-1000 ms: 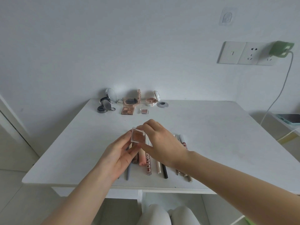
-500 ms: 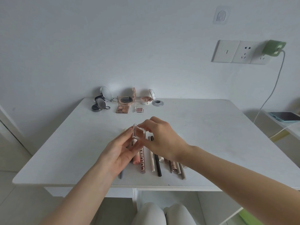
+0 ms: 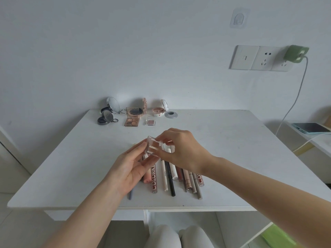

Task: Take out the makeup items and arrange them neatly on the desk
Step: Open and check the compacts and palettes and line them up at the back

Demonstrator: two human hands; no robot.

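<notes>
both hands hold a small clear square plastic case (image 3: pixel 153 148) above the middle of the white desk (image 3: pixel 232 140); left hand (image 3: pixel 132 169) cradles it from below with fingers (image 3: pixel 138 149) loosely curled against its edge; right hand (image 3: pixel 182 151) pinches its upper right side, fingers bent round it; already laid out: a back row of open compacts (image 3: pixel 107 115), a brown eyeshadow palette (image 3: pixel 132 122) and a small square pan (image 3: pixel 151 122); a near row of pencils and lip tubes (image 3: pixel 172 176) side by side; judged well advanced; the case not yet set down; no bag or pouch in view.
</notes>
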